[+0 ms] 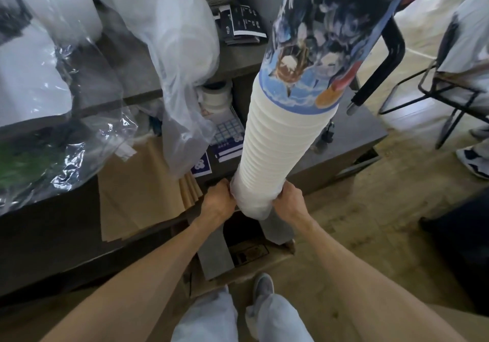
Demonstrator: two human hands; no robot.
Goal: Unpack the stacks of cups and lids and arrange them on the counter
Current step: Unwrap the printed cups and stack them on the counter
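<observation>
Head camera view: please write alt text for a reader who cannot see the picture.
Both hands, left hand and right hand, grip the lower end of a tall stack of paper cups, held upright above an open cardboard box on the floor. Crumpled plastic bags lie on the dark counter to the left.

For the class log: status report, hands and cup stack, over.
Left hand, right hand both gripping cup stack base. Stack upright, over open box. Nothing blocking.

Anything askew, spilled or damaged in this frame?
No spill or damage shows. The cup stack, held at its base by the left hand and right hand, is tall and leans slightly. Loose plastic wrap clutters the counter.
</observation>
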